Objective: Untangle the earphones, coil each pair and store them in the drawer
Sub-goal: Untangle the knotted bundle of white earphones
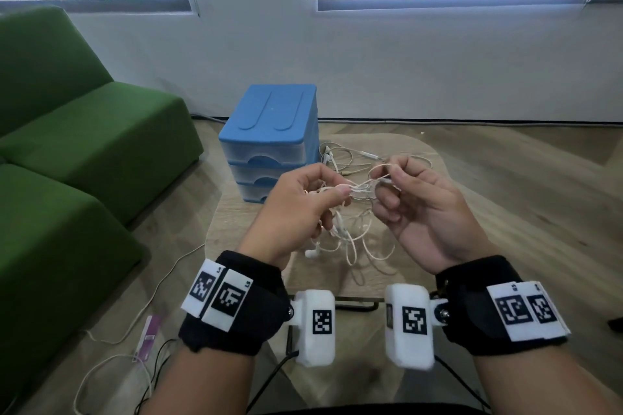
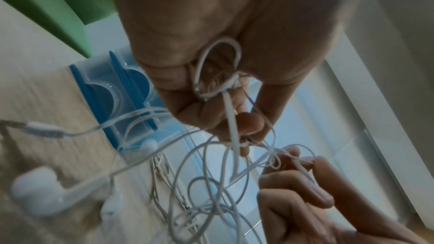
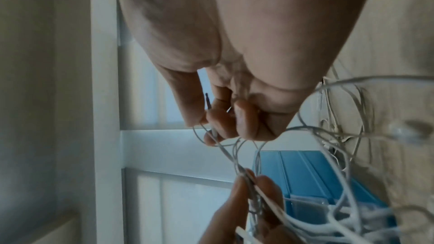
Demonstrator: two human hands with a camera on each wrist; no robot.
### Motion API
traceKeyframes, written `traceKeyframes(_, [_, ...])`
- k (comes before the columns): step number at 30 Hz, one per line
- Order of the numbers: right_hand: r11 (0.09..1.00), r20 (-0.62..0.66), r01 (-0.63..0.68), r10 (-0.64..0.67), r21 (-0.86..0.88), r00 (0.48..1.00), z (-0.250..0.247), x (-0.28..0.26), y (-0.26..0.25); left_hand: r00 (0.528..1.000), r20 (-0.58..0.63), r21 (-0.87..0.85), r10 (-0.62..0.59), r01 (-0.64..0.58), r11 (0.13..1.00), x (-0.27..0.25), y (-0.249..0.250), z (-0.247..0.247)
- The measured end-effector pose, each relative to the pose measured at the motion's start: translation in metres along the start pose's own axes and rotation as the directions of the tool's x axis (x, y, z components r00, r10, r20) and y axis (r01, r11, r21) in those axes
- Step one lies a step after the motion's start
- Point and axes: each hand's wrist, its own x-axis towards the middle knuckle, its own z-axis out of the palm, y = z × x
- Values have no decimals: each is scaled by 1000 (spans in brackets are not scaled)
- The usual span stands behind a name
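Note:
A tangle of white earphones (image 1: 350,236) hangs between both hands above the small wooden table (image 1: 438,199). My left hand (image 1: 300,209) pinches a knot of cords (image 2: 225,88) between thumb and fingers, with loops and an earbud (image 2: 37,192) dangling below. My right hand (image 1: 418,205) pinches a cord end with its jack plug (image 3: 207,103) near the knot. More earphones (image 1: 347,158) lie on the table behind the hands. The blue drawer unit (image 1: 269,141) stands at the table's far left, all its drawers closed.
A green sofa (image 1: 67,152) fills the left side. Loose cables (image 1: 111,340) and a purple packet (image 1: 146,337) lie on the wood floor at lower left. A white wall with windows is behind the table.

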Motion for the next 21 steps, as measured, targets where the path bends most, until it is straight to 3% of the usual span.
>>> traceKeyframes(6, [992,-130,31,-48,-125,990,2,7,-2,999,19,-64,-29,30,997,1,0,0])
traceKeyframes(10, [952,-212,81,-148,-296,966,5,12,-1,999,-17,45,30,-30,999,0,-1,7])
traceKeyframes(14, [780,-211,105,-292,-617,933,5,12,4,988,-138,38,65,-60,997,3,-6,5])
traceKeyframes(21, [607,-157,50,-283,-793,946,3,8,11,974,-175,115,145,-126,985,3,-12,4])
